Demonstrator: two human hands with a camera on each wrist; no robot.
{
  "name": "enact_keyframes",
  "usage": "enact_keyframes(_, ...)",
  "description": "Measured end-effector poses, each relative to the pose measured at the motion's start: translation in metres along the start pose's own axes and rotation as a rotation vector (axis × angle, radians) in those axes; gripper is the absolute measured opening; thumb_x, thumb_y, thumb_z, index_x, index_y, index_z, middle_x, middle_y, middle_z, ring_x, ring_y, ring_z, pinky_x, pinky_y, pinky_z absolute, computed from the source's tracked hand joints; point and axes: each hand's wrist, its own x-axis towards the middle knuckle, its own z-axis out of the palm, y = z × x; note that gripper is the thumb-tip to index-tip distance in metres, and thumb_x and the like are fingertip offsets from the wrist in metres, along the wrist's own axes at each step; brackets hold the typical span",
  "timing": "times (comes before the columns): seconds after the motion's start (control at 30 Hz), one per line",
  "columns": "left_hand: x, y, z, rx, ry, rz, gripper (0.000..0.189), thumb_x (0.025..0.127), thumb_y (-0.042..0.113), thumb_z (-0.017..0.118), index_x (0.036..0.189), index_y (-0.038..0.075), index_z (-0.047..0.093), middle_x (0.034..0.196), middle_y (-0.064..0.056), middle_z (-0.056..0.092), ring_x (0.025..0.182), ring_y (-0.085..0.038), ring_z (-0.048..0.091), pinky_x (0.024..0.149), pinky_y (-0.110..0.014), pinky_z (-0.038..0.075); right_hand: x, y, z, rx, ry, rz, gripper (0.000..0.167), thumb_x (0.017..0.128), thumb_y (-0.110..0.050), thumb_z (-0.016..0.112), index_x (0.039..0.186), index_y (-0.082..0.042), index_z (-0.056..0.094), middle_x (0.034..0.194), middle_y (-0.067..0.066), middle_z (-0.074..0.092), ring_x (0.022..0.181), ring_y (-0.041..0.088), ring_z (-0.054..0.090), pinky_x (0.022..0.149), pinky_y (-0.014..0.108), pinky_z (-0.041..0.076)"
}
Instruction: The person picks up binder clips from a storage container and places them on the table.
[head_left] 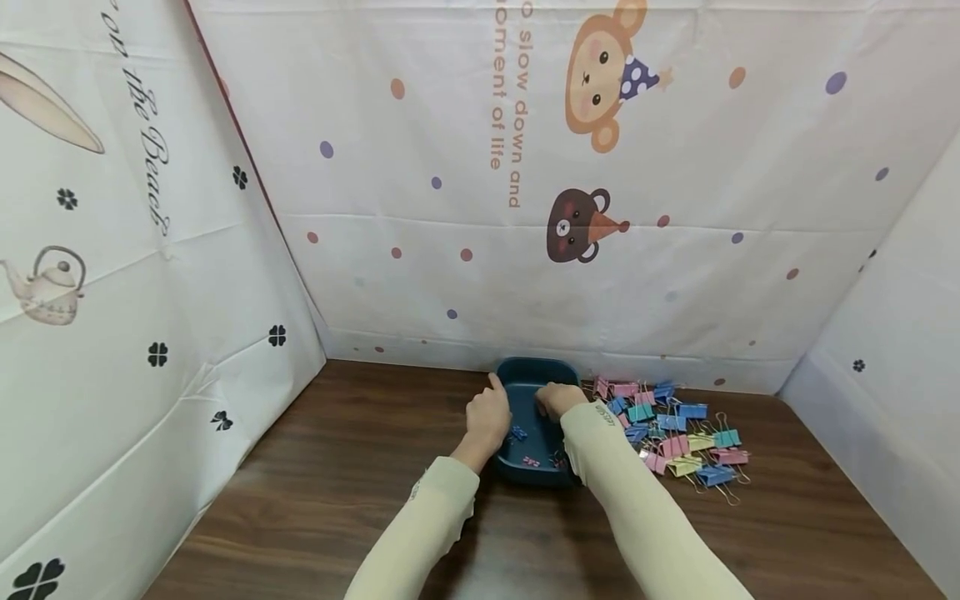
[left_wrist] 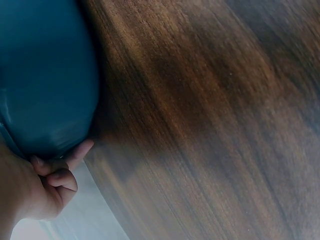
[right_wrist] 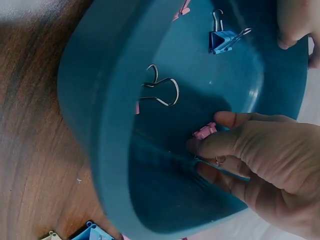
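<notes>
A dark teal plastic tub (head_left: 536,477) stands on the wooden table against the back curtain. At its left side my left hand (head_left: 488,414) grips the rim; in the left wrist view curled fingers (left_wrist: 62,180) lie against the outer wall. My right hand (right_wrist: 270,160) reaches into the tub and pinches a small pink binder clip (right_wrist: 205,131) between thumb and fingers, partly hidden by them. Also on the tub's floor are a blue binder clip (right_wrist: 221,41) and a pink one (right_wrist: 182,9). Wire handles (right_wrist: 167,95) of another clip show behind the near wall.
To the right of the tub spreads a pile of larger binder clips (head_left: 672,422) in pink, blue, yellow and teal, close to the right forearm. White printed curtains (head_left: 450,275) enclose the table (head_left: 360,433) at the back and both sides.
</notes>
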Motion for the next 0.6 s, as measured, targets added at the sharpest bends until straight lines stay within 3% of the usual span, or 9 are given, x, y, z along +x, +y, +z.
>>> enact_keyframes(0.2,0.004,0.002,0.0,0.02,-0.03,0.003,0.081,0.097,0.037,0.07,0.158,-0.001,0.032,0.114,-0.014,0.074,0.074,-0.023,0.072,0.063,-0.035,0.059,0.003,-0.001,-0.001,-0.014,0.001,-0.025,0.03,0.101,-0.004,0.059,0.072,-0.01,0.059,0.068,0.003,0.05,0.061,0.015,0.04,0.062,0.03,0.037)
enact_keyframes(0.43,0.0,0.002,-0.007,0.006,-0.019,-0.003,0.079,0.097,0.034,0.071,0.156,-0.002,0.034,0.112,-0.014,0.074,0.075,-0.024,0.072,0.065,-0.036,0.06,0.014,0.001,-0.004,0.002,0.032,-0.081,0.005,0.099,-0.006,0.064,0.099,-0.006,0.069,0.089,0.009,0.066,0.073,0.018,0.053,0.068,0.033,0.045)
enact_keyframes(0.6,0.001,0.0,-0.005,0.006,-0.01,-0.001,0.079,0.096,0.035,0.071,0.155,-0.003,0.035,0.111,-0.015,0.074,0.072,-0.023,0.071,0.063,-0.035,0.06,0.011,0.005,-0.016,-0.015,0.089,-0.181,0.014,0.095,-0.008,0.069,0.081,-0.008,0.068,0.076,0.003,0.062,0.065,0.013,0.05,0.062,0.029,0.043)
